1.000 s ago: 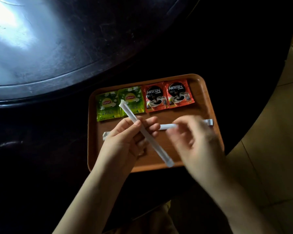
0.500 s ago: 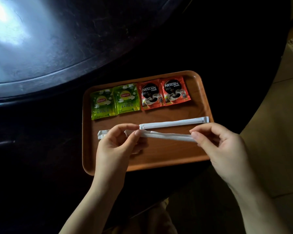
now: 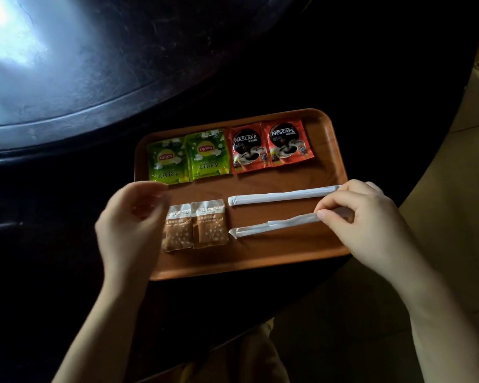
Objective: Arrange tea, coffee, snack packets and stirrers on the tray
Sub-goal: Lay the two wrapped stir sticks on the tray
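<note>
Two wrapped stirrers lie parallel on the wooden tray (image 3: 340,150): the right hand (image 3: 362,217) pinches the near stirrer (image 3: 274,226), probably squaring it with the far stirrer (image 3: 282,195); the left hand (image 3: 133,217) hovers loosely curled, holding nothing.

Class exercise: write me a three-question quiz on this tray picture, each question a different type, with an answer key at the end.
1. True or false: the two green tea packets lie to the right of the two red coffee packets on the tray.
2. How many wrapped stirrers are on the tray?
3. Multiple choice: what is the right hand pinching? A) a coffee packet B) the end of the nearer stirrer C) the tray's rim

Key
1. False: the tea packets lie to the left of the coffee packets.
2. Two: the farther stirrer and the nearer one, with two brown packets to their left.
3. B. The left hand holds nothing.
</note>
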